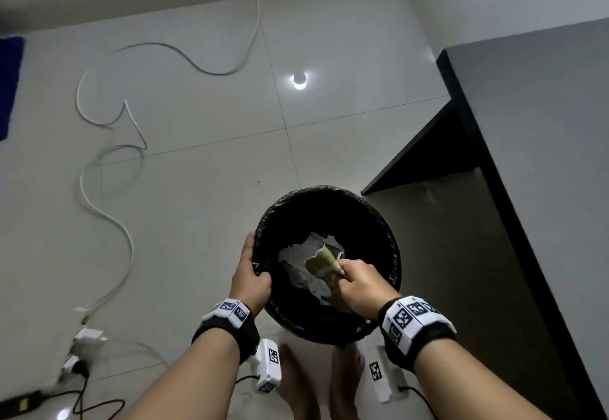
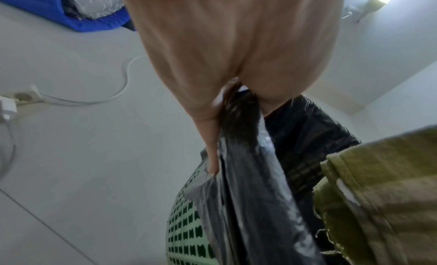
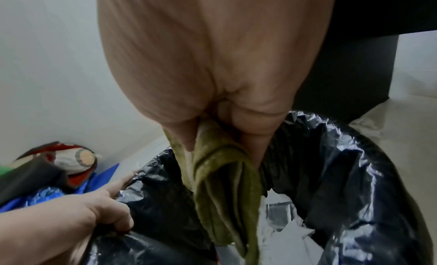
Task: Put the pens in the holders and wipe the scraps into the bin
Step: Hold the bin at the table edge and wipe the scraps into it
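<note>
**Bin held over the floor, cloth above the scraps**

The bin (image 1: 329,264), lined with a black bag (image 3: 343,166), is held up above the tiled floor (image 1: 197,205). White paper scraps (image 1: 306,251) lie at its bottom. The left hand (image 1: 252,274) has a closed grip on the near-left rim, thumb inside and fingers outside. Right of that grip, the right hand (image 1: 361,284) clutches a bunched olive cloth (image 1: 324,263) in a tight grip; it hangs over the scraps. The dark bench (image 1: 543,172) stands further right.
</note>
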